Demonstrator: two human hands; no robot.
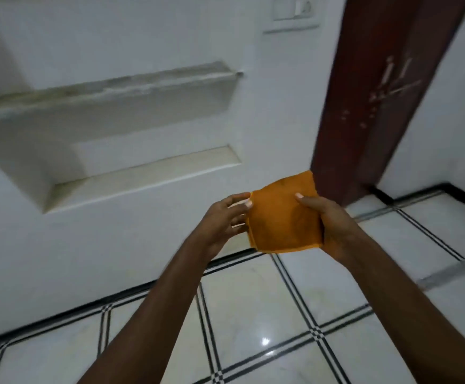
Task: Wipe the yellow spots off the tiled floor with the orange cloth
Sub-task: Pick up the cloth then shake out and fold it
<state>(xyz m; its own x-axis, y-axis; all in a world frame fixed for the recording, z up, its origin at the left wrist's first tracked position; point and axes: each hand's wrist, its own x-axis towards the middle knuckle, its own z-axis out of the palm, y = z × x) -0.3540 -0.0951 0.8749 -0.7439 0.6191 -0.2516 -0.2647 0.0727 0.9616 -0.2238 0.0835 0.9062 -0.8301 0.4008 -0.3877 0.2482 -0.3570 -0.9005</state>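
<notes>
You hold the folded orange cloth [284,214] chest-high, right hand [328,220] clamped on its 3 o'clock edge, left hand [225,220] fingers pinching the 9 o'clock edge; the tiled floor [253,314] lies well below at 6 o'clock.

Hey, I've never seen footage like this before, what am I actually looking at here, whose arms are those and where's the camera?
There is no machine here. A person wears one wide-angle camera on the head, so this single picture looks forward and down along their own two bare arms.

Both hands are raised in front of the body and hold an orange cloth that looks folded into a rough square. The right hand grips its right side, thumb on top. The left hand pinches its left edge.

Below is a glossy white tiled floor with black lines between the tiles. A faint yellowish patch may show on one tile, but the picture is too blurred to be sure. Behind the cloth stand a white wall with built-in shelves and a dark red door frame.
</notes>
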